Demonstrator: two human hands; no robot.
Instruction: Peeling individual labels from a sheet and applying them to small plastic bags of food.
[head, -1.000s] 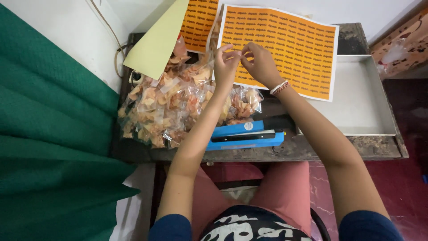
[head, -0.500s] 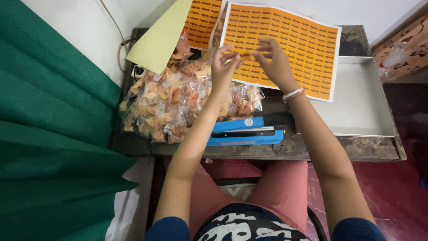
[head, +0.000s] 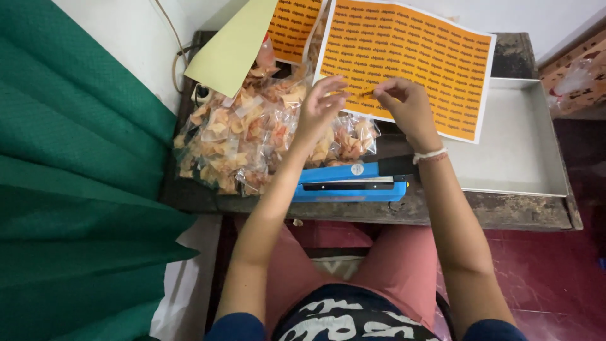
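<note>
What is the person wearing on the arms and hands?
Both arms are bare from the dark blue short sleeves down. The right wrist carries a thin white band with a reddish thread beside it. The left hand and right hand wear no gloves; I see no rings.

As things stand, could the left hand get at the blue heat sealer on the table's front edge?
Probably yes. The left hand hovers over the clear bags of orange snacks, and the blue heat sealer lies uncovered just below it beside the forearm, with nothing on top.
</note>
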